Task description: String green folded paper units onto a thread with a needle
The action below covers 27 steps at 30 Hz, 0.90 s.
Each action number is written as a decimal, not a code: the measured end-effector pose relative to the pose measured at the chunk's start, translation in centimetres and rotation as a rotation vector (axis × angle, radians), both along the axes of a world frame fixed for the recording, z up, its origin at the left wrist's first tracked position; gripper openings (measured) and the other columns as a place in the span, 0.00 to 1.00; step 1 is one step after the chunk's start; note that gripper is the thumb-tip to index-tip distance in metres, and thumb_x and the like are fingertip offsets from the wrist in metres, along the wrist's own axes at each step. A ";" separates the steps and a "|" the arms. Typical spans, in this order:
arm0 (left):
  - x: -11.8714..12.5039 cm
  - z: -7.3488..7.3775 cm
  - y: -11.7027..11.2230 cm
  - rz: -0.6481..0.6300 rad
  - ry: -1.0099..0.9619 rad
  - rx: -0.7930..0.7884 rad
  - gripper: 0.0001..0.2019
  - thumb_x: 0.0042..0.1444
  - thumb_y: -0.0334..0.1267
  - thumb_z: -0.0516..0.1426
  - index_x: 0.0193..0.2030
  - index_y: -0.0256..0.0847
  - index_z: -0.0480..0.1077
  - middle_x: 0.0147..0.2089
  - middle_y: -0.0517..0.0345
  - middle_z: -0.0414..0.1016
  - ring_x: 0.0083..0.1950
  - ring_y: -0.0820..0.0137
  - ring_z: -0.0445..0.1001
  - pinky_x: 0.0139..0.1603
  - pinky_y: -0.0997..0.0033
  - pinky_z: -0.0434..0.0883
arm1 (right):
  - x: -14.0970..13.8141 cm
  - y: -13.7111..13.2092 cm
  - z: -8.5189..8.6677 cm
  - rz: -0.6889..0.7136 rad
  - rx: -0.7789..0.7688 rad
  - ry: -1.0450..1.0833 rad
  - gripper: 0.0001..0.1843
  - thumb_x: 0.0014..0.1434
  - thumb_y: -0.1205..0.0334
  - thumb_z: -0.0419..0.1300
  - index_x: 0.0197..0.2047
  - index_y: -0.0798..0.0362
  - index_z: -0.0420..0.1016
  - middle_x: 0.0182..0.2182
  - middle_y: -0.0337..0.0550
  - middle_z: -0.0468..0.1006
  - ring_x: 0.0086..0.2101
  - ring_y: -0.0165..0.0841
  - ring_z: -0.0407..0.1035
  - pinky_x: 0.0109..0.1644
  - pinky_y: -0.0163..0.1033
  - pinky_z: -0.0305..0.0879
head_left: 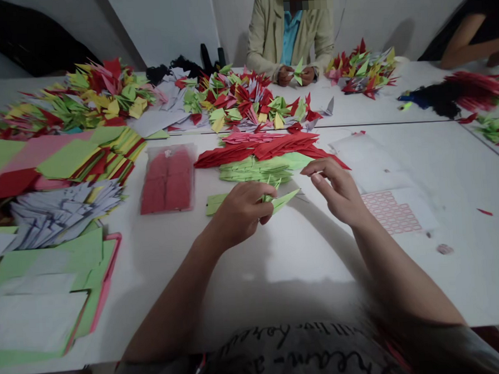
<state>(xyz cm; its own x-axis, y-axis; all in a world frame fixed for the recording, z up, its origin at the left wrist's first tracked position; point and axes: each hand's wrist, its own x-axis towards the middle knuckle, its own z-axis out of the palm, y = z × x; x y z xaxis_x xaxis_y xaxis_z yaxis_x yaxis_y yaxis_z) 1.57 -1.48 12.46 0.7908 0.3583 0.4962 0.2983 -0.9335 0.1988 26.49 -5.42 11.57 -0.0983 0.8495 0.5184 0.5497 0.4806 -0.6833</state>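
Note:
My left hand [241, 211] is closed on a folded green paper piece [284, 199] whose pointed tip sticks out to the right, just above the white table [303, 262]. My right hand [336, 189] hovers beside that tip with its fingers loosely curved and apart, holding nothing. Just beyond both hands lies a row of folded green pieces [257, 170], and behind it a row of folded red pieces [268, 147].
Stacks of green, red and yellow paper squares [76, 157] and white folded pieces [62, 211] lie at the left, beside a bag of red paper [167, 179]. Heaps of folded pieces [245, 98] cover the far table. A person opposite folds a green piece [298, 70]. A sticker sheet [390, 210] lies right.

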 end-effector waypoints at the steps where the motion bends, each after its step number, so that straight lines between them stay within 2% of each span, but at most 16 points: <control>1: 0.0 0.0 0.0 0.001 -0.001 -0.006 0.13 0.56 0.22 0.49 0.25 0.39 0.65 0.51 0.54 0.72 0.50 0.66 0.69 0.49 0.63 0.65 | -0.2 -0.1 0.1 0.044 0.009 -0.033 0.11 0.67 0.55 0.53 0.46 0.49 0.73 0.43 0.47 0.74 0.46 0.39 0.67 0.49 0.46 0.64; 3: 0.0 -0.1 0.0 0.000 -0.009 -0.015 0.13 0.56 0.22 0.49 0.25 0.39 0.65 0.55 0.53 0.71 0.51 0.66 0.69 0.48 0.63 0.66 | -0.6 -0.3 0.1 0.129 0.017 -0.119 0.10 0.64 0.54 0.58 0.44 0.49 0.73 0.42 0.47 0.74 0.47 0.41 0.67 0.52 0.48 0.64; 7: 0.3 -0.2 -0.3 0.002 -0.050 -0.034 0.12 0.56 0.22 0.48 0.27 0.40 0.66 0.58 0.53 0.69 0.54 0.65 0.69 0.51 0.62 0.67 | -1.2 -0.5 -0.3 0.153 0.029 -0.189 0.05 0.61 0.57 0.61 0.38 0.48 0.75 0.35 0.45 0.73 0.40 0.39 0.68 0.44 0.47 0.65; 11: 0.4 0.3 -0.5 0.174 -0.271 -0.126 0.15 0.58 0.24 0.47 0.44 0.41 0.69 0.59 0.50 0.70 0.60 0.65 0.67 0.59 0.59 0.66 | -1.0 -0.4 -0.5 0.089 0.007 -0.057 0.05 0.61 0.57 0.62 0.36 0.49 0.75 0.34 0.45 0.74 0.37 0.38 0.69 0.41 0.45 0.66; 13: 0.4 0.5 -0.4 0.255 -0.349 -0.211 0.14 0.60 0.28 0.48 0.49 0.41 0.69 0.55 0.51 0.73 0.58 0.65 0.69 0.59 0.58 0.66 | -0.9 -0.3 -0.5 0.034 -0.012 0.015 0.06 0.60 0.56 0.63 0.34 0.49 0.75 0.33 0.44 0.74 0.37 0.37 0.69 0.41 0.44 0.66; 16: 0.3 0.4 -0.1 0.323 -0.367 -0.296 0.10 0.59 0.39 0.56 0.46 0.40 0.71 0.48 0.52 0.77 0.52 0.63 0.73 0.55 0.59 0.68 | -0.8 -0.2 -0.5 -0.006 -0.045 0.096 0.09 0.59 0.55 0.64 0.31 0.49 0.75 0.31 0.42 0.74 0.35 0.36 0.69 0.40 0.44 0.66; 19: 0.5 -0.2 0.2 0.392 -0.354 -0.287 0.13 0.52 0.47 0.63 0.39 0.40 0.74 0.43 0.54 0.79 0.47 0.63 0.75 0.51 0.61 0.69 | -0.9 -0.1 -0.8 -0.007 -0.091 0.148 0.10 0.58 0.54 0.65 0.30 0.50 0.75 0.30 0.42 0.74 0.34 0.35 0.68 0.40 0.43 0.65; 23: 0.5 -0.9 0.4 0.465 -0.304 -0.259 0.10 0.55 0.46 0.62 0.33 0.42 0.75 0.35 0.57 0.80 0.39 0.65 0.76 0.46 0.63 0.68 | -0.9 0.0 -0.9 -0.014 -0.132 0.079 0.09 0.59 0.54 0.64 0.33 0.50 0.77 0.33 0.44 0.75 0.36 0.36 0.70 0.41 0.43 0.66; 25: 0.4 -1.1 0.5 0.464 -0.241 -0.237 0.09 0.56 0.46 0.61 0.33 0.43 0.76 0.35 0.58 0.80 0.39 0.65 0.76 0.46 0.63 0.66 | -0.9 0.0 -1.0 -0.043 -0.102 0.009 0.09 0.59 0.54 0.64 0.38 0.49 0.77 0.37 0.46 0.76 0.40 0.38 0.70 0.44 0.45 0.67; 27: 0.3 -1.2 0.5 0.435 -0.164 -0.211 0.09 0.58 0.45 0.59 0.33 0.43 0.76 0.35 0.59 0.80 0.39 0.66 0.75 0.47 0.62 0.65 | -1.1 -0.1 -1.0 -0.049 -0.054 -0.040 0.14 0.58 0.53 0.65 0.46 0.48 0.76 0.42 0.47 0.75 0.45 0.40 0.69 0.48 0.47 0.67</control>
<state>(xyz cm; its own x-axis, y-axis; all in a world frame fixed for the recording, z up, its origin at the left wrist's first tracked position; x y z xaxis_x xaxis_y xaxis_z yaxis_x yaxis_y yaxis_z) 1.89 -0.95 11.29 0.4638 0.7429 0.4827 0.5996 -0.6643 0.4462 25.34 -5.50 10.59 -0.0757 0.8802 0.4685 0.5988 0.4158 -0.6845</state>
